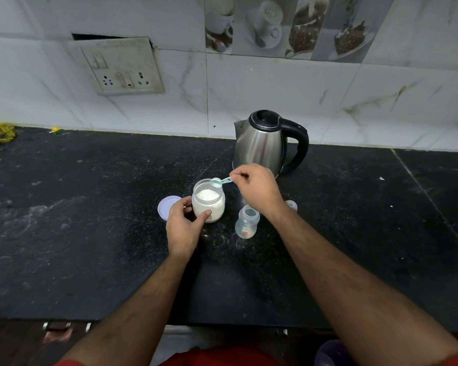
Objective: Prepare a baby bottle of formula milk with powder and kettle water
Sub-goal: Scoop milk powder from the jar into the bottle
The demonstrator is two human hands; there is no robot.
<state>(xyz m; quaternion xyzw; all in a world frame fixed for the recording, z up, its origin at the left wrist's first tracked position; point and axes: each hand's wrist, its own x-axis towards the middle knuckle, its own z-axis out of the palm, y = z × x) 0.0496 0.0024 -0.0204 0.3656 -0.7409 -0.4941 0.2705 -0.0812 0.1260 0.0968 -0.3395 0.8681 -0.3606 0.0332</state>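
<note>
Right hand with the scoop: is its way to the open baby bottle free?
Probably yes. The right hand pinches the scoop over the powder jar; the baby bottle stands uncapped just beside it, nothing between them.

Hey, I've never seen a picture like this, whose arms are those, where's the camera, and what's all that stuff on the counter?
There is no machine here: the camera sits on a person's head, looking down at their own arms. The left hand grips an open jar of white powder. The right hand pinches a small scoop above the jar's mouth. On the black counter stand an open baby bottle, the jar's lid and a steel kettle. A small clear piece, perhaps the bottle's cap, lies behind the right wrist.
</note>
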